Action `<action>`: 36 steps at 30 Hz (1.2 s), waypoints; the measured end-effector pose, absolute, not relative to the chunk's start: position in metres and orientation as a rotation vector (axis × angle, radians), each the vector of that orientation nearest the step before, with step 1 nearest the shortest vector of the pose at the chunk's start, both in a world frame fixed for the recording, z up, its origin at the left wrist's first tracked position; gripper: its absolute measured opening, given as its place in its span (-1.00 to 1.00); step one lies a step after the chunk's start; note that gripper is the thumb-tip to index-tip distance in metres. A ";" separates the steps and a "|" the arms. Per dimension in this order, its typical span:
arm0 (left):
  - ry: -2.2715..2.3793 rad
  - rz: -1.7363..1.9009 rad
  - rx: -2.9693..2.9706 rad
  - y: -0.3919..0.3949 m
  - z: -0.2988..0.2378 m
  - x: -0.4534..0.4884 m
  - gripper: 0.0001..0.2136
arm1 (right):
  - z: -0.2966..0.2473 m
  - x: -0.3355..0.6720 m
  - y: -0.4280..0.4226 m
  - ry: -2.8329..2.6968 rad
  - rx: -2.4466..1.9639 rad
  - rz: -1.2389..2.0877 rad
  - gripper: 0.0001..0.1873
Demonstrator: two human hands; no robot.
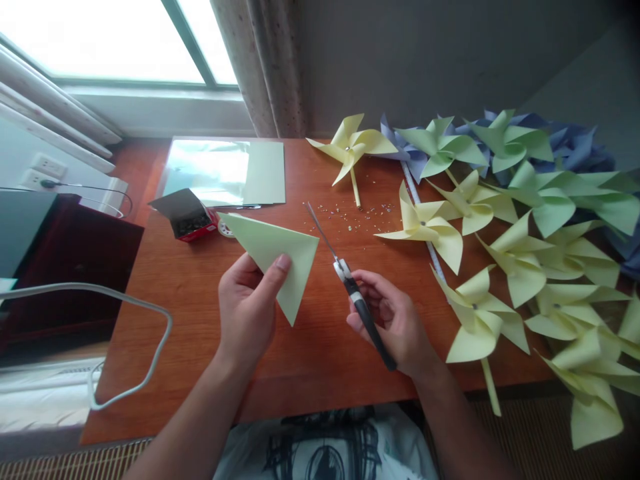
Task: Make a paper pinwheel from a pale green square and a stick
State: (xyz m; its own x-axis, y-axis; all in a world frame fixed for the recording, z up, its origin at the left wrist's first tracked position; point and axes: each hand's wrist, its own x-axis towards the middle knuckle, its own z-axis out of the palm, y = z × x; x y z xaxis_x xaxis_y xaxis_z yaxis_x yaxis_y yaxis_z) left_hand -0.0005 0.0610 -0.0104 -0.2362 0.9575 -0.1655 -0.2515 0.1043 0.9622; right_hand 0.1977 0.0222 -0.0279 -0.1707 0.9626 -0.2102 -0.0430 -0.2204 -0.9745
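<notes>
My left hand (249, 303) pinches a pale green paper folded into a triangle (275, 257), held just above the wooden table (190, 320). My right hand (395, 320) grips black-handled scissors (350, 283), blades closed and pointing up and left, a short gap to the right of the triangle. Both hands hover over the table's near middle.
Many finished yellow, green and blue paper pinwheels (505, 253) crowd the table's right side. A stack of coloured sheets in plastic (225, 170) lies at the back left, with a small open box of pins (187, 217) beside it. Tiny paper scraps (355, 213) dot the centre. A white cable (145, 320) loops at left.
</notes>
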 end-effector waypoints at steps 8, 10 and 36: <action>1.286 1.357 0.831 0.061 -0.011 0.000 -0.86 | -0.023 0.193 0.023 -1.295 -1.339 1.388 -0.50; 1.286 1.352 0.835 0.061 -0.011 0.000 -0.86 | -0.022 0.194 0.022 -1.322 -1.355 1.351 -0.50; 1.321 1.337 0.883 0.064 -0.015 0.000 -0.83 | -0.022 0.197 0.020 -1.404 -1.386 1.299 -0.47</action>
State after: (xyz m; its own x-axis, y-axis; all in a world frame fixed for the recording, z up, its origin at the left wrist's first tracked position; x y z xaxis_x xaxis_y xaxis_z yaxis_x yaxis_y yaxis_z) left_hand 0.0001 0.0636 -0.0148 -0.2161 0.9647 -0.1504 -0.1620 0.1165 0.9799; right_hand 0.1966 0.0204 -0.0224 -0.1220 0.9833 -0.1347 0.2100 -0.1071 -0.9718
